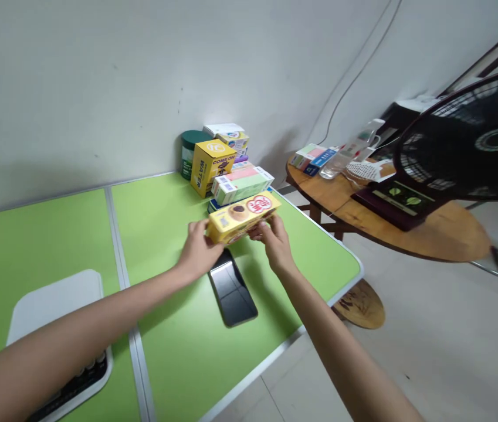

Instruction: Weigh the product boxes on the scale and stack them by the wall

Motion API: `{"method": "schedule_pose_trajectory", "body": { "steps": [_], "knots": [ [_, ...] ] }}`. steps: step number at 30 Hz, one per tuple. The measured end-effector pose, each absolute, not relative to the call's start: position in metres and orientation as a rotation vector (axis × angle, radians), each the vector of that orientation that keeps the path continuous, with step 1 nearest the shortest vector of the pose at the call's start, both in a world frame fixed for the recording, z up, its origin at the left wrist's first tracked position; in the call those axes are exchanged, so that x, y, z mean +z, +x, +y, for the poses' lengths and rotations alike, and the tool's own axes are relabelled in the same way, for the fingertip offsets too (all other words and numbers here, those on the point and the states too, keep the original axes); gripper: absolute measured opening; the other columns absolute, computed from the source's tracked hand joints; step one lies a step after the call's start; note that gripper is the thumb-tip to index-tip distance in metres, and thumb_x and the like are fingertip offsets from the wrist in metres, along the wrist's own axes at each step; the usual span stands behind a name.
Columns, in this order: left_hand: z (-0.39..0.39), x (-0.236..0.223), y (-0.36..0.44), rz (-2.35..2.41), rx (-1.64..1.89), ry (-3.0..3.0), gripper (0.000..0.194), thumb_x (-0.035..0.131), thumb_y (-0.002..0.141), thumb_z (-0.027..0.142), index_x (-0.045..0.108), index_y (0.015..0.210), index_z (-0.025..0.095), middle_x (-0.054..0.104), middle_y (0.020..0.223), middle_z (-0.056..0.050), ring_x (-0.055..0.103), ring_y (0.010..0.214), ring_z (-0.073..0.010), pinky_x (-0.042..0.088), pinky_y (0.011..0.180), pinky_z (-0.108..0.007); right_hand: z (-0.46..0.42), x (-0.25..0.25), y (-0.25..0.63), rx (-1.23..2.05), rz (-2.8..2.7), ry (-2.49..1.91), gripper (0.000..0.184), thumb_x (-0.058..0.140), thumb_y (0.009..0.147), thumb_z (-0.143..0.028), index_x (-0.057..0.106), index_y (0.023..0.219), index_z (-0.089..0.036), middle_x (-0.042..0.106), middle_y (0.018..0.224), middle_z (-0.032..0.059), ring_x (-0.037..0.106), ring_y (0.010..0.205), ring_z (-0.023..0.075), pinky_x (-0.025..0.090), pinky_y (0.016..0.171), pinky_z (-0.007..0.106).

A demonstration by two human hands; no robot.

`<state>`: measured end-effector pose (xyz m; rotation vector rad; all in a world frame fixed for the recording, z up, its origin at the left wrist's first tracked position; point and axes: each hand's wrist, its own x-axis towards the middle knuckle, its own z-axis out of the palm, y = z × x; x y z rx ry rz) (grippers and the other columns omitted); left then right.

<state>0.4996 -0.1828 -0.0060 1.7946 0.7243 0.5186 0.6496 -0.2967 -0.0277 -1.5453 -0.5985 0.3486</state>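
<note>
and here's the yellow box [245, 215], mid-view and a little tilted above the green worktop [178, 363], gripped at both ends! left hand [199, 251] at its eight o'clock, fingers closed on that end; right hand [277, 240] at four, fingers pinching the lower edge. whether the box's underside touches anything, i can't tell.

the smart play: share the weight evenly, press lightly so the panels don't dent, and mind the phone [233, 293] lying flat at six and the pastel carton [245, 185] just behind at twelve.

materials, then: the box looks like thin printed card, long and crisp-edged. the phone's a glossy dark slab, corners rounded. at eleven, a chunky upright carton [211, 167], and beyond it a round, dark-green-lidded jar [191, 137]. the worktop looks smooth, split by a pale seam [119, 249].
</note>
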Motion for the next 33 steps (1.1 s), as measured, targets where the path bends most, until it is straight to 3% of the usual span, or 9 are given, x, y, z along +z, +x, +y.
{"method": "schedule_pose_trajectory", "body": {
  "steps": [5,9,12,15,18,27,33],
  "knots": [
    [-0.195,-0.028,0.58,0.769,0.583,1.768,0.051,0.066,0.066,0.003,0.051,0.112,0.017,0.043,0.115,-0.011,0.06,0.1,-0.021,0.048,0.093,-0.033,-0.288,-0.059,0.706,0.168,-0.402,-1.612,0.051,0.049,0.072,-0.052,0.047,0.113,-0.022,0.057,0.104,0.005,0.057,0.066,0.0122,0.047,0.059,0.026],
    [-0.193,-0.041,0.609,0.805,0.673,1.745,0.054,0.058,0.071,0.0,0.04,0.119,0.017,0.041,0.121,-0.014,0.051,0.112,-0.022,0.045,0.096,-0.033,-0.269,-0.073,0.73,0.139,-0.398,-1.642,0.057,0.045,0.074,-0.053,0.046,0.121,-0.021,0.056,0.113,0.0088,0.057,0.068,0.0138,0.047,0.059,0.027],
    [-0.191,-0.054,0.616,0.783,0.733,1.738,0.045,0.054,0.074,0.001,0.038,0.113,0.016,0.045,0.118,-0.014,0.052,0.106,-0.0196,0.046,0.092,-0.032,-0.261,-0.082,0.736,0.088,-0.411,-1.677,0.061,0.045,0.075,-0.053,0.044,0.129,-0.022,0.051,0.126,0.0102,0.058,0.077,0.016,0.049,0.064,0.03],
    [-0.187,-0.067,0.616,0.752,0.69,1.758,0.028,0.053,0.074,0.0,0.044,0.092,0.019,0.05,0.103,-0.008,0.054,0.094,-0.0169,0.046,0.087,-0.03,-0.26,-0.089,0.736,0.011,-0.446,-1.77,0.065,0.044,0.077,-0.054,0.04,0.135,-0.024,0.047,0.132,0.0105,0.059,0.091,0.0209,0.051,0.07,0.032],
    [-0.182,-0.074,0.615,0.737,0.644,1.776,0.026,0.05,0.071,-0.005,0.043,0.077,0.02,0.049,0.089,-0.003,0.054,0.084,-0.0153,0.046,0.086,-0.031,-0.261,-0.092,0.738,-0.026,-0.482,-1.823,0.065,0.041,0.08,-0.055,0.038,0.138,-0.024,0.048,0.131,0.0101,0.058,0.098,0.0234,0.052,0.073,0.035],
    [-0.177,-0.077,0.619,0.752,0.543,1.79,0.029,0.052,0.065,-0.007,0.046,0.077,0.019,0.051,0.095,-0.006,0.054,0.081,-0.0137,0.047,0.083,-0.029,-0.26,-0.092,0.738,0.032,-0.438,-1.754,0.061,0.047,0.08,-0.05,0.041,0.135,-0.023,0.05,0.129,0.0115,0.059,0.098,0.0245,0.052,0.074,0.037],
    [-0.167,-0.051,0.598,0.706,0.405,1.822,0.022,0.058,0.062,-0.004,0.056,0.074,0.015,0.06,0.088,-0.008,0.06,0.082,-0.0182,0.049,0.085,-0.035,-0.26,-0.074,0.721,0.111,-0.189,-1.706,0.063,0.053,0.073,-0.043,0.042,0.131,-0.02,0.048,0.128,0.0145,0.062,0.087,0.0215,0.054,0.067,0.037]
  ]
}}
